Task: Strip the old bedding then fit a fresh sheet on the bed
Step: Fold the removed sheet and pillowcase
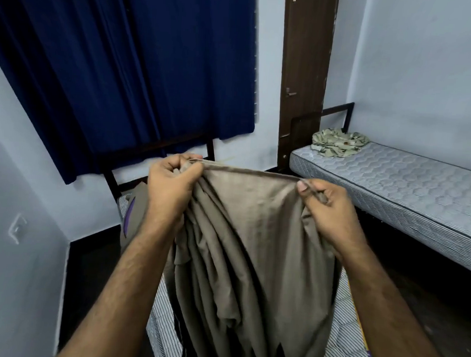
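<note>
Head view, single frame. Largest item: navy curtain (119,69) hanging over the upper left, its lower edge falling behind a dark metal bed frame (158,151) at the wall. Pale walls; a dark brown door (304,72) stands between the curtain and the right-hand bed, with a latch partway down. Right side: second bed with a bare quilted mattress (410,189), grey with a hexagon stitch, on a dark frame along the wall. On its far end, near the door, lies a crumpled patterned cloth (338,143), cream with green print, loosely heaped, touching the mattress top only. Centre: taupe bedsheet (246,248), held up at its top hem and hanging in long folds down over the near bed; it hides most of that bed. The striped mattress (341,331) of the near bed shows either side of the hanging folds. Left hand (170,185) is clenched around the hem at the sheet's upper left corner, fabric bunched in the fist. Right hand (326,203) pinches the hem at the upper right, thumb on top. The hem runs taut between the two hands. A purple-edged item (129,213) shows just left of the left wrist, identity unclear.
</note>
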{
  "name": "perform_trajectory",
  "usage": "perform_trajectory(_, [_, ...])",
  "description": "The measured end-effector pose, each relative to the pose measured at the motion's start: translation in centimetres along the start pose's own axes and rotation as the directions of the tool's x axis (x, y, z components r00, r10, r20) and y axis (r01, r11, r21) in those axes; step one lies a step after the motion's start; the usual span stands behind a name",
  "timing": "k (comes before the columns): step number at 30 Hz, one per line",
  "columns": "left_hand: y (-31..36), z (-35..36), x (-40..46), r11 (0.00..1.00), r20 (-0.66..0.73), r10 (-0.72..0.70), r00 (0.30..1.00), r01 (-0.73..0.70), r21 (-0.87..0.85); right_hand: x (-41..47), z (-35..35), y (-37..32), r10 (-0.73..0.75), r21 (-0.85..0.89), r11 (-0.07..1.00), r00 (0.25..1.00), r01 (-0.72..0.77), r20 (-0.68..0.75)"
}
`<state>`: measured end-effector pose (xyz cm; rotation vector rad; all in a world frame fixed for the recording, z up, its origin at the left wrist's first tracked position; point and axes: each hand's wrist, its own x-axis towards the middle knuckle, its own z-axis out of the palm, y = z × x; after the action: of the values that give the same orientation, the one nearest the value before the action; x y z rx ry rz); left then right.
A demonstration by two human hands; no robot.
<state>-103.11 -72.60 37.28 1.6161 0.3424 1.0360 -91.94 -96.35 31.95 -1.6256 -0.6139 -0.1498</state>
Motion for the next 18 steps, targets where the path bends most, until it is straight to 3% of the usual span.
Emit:
perform_trajectory(2, [0.4,0.6,-1.0,1.000,0.093,0.025,0.995,-0.026,0.003,0.3,0.6,0.8,-0.030,-0.085,0.996,0.982,0.014,-0.186])
perform_trajectory(4, [1.1,1.3,-1.8,0.999,0.152,0.039,0.988,-0.041,0.010,0.2,1.5,0.8,-0.004,0.037,0.999,0.968,0.013,-0.249])
perform_trajectory(6, [1.7,2.0,-2.6,0.998,0.181,0.055,0.982,-0.050,-0.028,-0.5,2.9,-0.8,0.104,0.369,0.928,0.981,-0.038,-0.161])
perform_trajectory(8, [2.2,2.6,-3.3,0.996,0.209,0.084,0.974,-0.074,-0.059,-1.7,4.4,-2.3,0.109,0.493,0.866,0.994,-0.085,-0.020])
perform_trajectory(12, [2.7,3.8,-4.7,0.995,0.326,0.083,0.942,-0.061,-0.079,-3.1,5.9,-3.2,-0.060,0.165,0.986,0.985,0.033,0.162])
perform_trajectory(16, [2.7,4.2,-4.6,0.990,0.422,0.140,0.896,-0.132,-0.048,-2.8,5.8,-3.6,-0.109,0.012,0.994,0.926,0.112,0.361])
perform_trajectory(18, [2.6,4.2,-5.0,0.985,0.489,0.017,0.872,0.068,-0.156,-2.2,5.1,-3.8,-0.067,-0.060,0.993,0.919,0.098,0.388])
